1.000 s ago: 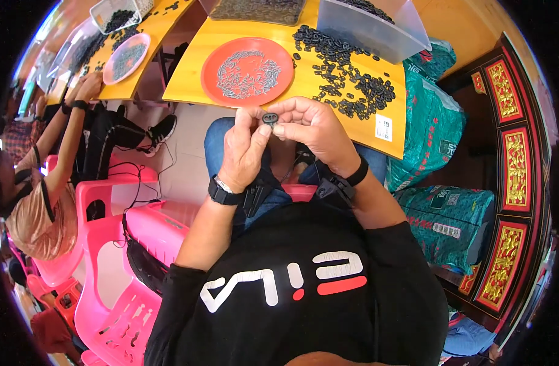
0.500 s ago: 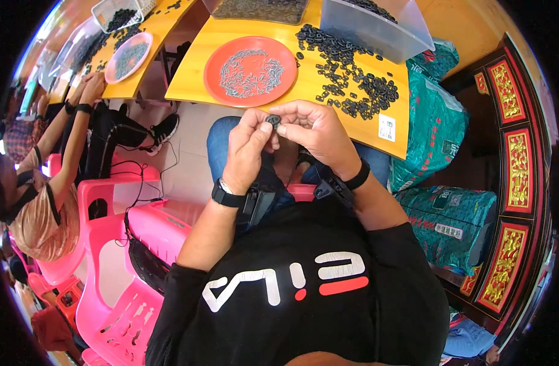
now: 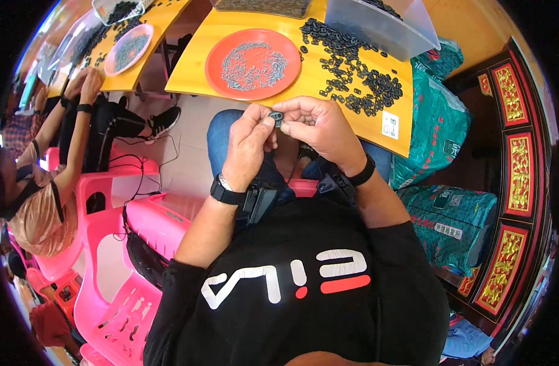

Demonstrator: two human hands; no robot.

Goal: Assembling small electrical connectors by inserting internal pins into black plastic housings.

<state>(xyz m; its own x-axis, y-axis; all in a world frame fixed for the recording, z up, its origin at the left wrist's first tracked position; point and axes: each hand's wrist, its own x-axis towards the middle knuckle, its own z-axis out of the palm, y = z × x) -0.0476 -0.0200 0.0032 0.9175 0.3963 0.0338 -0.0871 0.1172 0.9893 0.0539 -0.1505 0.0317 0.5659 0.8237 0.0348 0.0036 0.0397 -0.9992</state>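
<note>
Just off the table's front edge, both hands come together around one small black oval piece (image 3: 276,118) with openings in it. My left hand (image 3: 246,143) pinches its left side between thumb and fingers. Closing in from the other side, my right hand (image 3: 325,131) has thumb and forefinger at its right edge; whether a tiny screw is also in them is hidden. Right in front of the hands is a red-orange plate (image 3: 213,66) with many small silver screws (image 3: 272,70). Matching loose black pieces (image 3: 386,88) are scattered on the table right of the plate.
The yellow table (image 3: 191,64) also bears a clear plastic bin (image 3: 383,36) of black pieces. Green sacks (image 3: 441,122) stand to the right, beside a carved cabinet (image 3: 518,174). Leftward are a pink chair (image 3: 99,244) and a co-worker (image 3: 42,207) at another table.
The black piece has turned slightly, showing more of its face and openings. Both hands stay together in nearly the same place, and the view has shifted a little.
</note>
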